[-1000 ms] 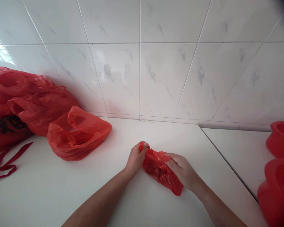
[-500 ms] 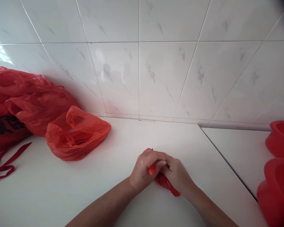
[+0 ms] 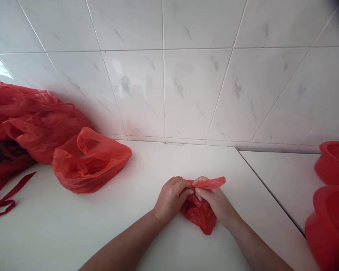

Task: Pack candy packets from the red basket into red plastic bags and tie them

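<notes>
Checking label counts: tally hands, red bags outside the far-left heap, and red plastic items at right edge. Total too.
Hands: 2 (left hand, right hand)
Red bags: 2 (held bag, open bag)
Red plastic items: 2 (upper item, lower item)
Total: 6

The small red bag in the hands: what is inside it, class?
Only crumpled plastic shows on the small red bag; its folds, the left hand and the right hand hide anything inside.

Lit softly, moderately bright. Glares white at far left on the glossy tiled wall (image 3: pixel 197 24); tints pink behind the red bags (image 3: pixel 49 128). Casts faint shadows on the white tabletop (image 3: pixel 59 233). Blackens at upper right. Stretches toward edges, smearing black lettering (image 3: pixel 5 150).
</notes>
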{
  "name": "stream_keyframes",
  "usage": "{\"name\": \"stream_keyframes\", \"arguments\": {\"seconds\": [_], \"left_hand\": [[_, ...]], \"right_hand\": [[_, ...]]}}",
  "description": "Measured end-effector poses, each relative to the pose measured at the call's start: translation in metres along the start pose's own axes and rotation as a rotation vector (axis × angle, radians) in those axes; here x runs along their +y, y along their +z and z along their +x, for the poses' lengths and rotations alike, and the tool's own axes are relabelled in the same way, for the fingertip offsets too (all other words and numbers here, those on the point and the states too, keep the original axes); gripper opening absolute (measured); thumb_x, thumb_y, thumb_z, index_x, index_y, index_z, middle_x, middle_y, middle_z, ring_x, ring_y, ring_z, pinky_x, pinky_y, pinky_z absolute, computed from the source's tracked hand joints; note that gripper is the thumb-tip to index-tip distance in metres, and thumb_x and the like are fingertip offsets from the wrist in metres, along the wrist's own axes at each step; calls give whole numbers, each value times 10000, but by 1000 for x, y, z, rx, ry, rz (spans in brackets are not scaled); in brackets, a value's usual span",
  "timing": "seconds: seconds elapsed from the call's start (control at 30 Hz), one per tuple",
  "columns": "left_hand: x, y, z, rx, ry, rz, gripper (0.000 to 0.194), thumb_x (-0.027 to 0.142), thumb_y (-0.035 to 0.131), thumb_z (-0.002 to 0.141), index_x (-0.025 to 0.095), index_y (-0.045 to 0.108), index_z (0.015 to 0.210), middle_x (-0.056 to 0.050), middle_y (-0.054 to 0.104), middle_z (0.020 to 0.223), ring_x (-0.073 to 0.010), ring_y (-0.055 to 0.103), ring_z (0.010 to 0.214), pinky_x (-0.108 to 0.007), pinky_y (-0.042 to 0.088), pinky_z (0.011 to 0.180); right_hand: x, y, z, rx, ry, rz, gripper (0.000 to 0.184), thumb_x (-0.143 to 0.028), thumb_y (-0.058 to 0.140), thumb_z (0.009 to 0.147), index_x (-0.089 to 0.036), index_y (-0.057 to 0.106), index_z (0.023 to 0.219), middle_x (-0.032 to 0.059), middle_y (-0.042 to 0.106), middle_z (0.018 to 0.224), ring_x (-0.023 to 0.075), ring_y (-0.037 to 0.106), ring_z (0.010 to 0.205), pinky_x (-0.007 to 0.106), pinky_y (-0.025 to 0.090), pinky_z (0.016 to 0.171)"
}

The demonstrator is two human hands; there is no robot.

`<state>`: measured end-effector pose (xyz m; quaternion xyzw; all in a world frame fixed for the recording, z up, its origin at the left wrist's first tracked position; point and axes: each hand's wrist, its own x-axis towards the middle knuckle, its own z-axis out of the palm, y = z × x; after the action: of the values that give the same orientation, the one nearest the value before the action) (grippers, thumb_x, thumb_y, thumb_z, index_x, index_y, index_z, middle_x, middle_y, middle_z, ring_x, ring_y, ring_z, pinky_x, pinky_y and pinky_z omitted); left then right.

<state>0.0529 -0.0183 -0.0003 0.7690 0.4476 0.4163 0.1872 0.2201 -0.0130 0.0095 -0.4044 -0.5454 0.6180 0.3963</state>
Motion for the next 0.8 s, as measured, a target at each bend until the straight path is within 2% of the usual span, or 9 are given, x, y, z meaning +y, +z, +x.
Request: {"name": "stream_keyframes", "arguments": {"seconds": [0.1,0.17,0.27,0.37,0.5,0.67,0.8], "left_hand": [[0,0,-1,20,-157,-170,156,137,493,847,208,623,801,-10,629,830,-145,568,803,-272,469,734],[1,0,-1,15,-238,-291,156,147,505,843,218,640,872,-13,645,887,-149,582,833,-270,477,743],[4,-1,0,-29,-237,-356,230,167,501,852,255,669,982,-13,653,930,-160,579,887,-277,475,775],[8,-3,1,-69,-198,-324,263,183,479,868,284,693,983,-12,644,900,-160,566,877,-272,467,761],[11,-4,0,-61,-189,-242,283,135,473,847,292,687,944,8,629,869,-138,551,827,-245,448,716],[12,-6,0,-78,-180,-96,241,102,455,821,251,642,842,28,613,815,-122,525,774,-236,419,687],[13,-6,1,-99,-216,-18,149,143,458,814,216,573,752,28,589,756,-124,510,731,-232,400,626]], "right_hand": [[-2,-2,0,-52,25,148,254,-387,516,841,-182,588,711,-8,503,643,114,447,592,252,369,577],[-4,-1,0,-51,48,179,264,-426,534,835,-183,632,802,19,563,725,144,516,684,273,415,647],[-5,2,0,-43,35,102,226,-403,602,804,-181,637,831,41,612,820,163,549,774,284,434,710],[-6,5,-2,-8,-4,9,157,-354,599,810,-199,575,801,1,591,743,129,522,678,258,418,639],[-9,9,-5,9,-9,-99,141,-308,568,815,-222,460,786,-46,533,666,109,465,591,239,374,564],[-10,13,-5,44,-30,-335,52,-212,504,786,-234,456,784,-60,490,652,112,437,604,233,372,567],[-6,13,-3,114,-64,-438,86,-170,456,748,-243,476,789,-56,523,679,115,450,600,231,379,560]]}}
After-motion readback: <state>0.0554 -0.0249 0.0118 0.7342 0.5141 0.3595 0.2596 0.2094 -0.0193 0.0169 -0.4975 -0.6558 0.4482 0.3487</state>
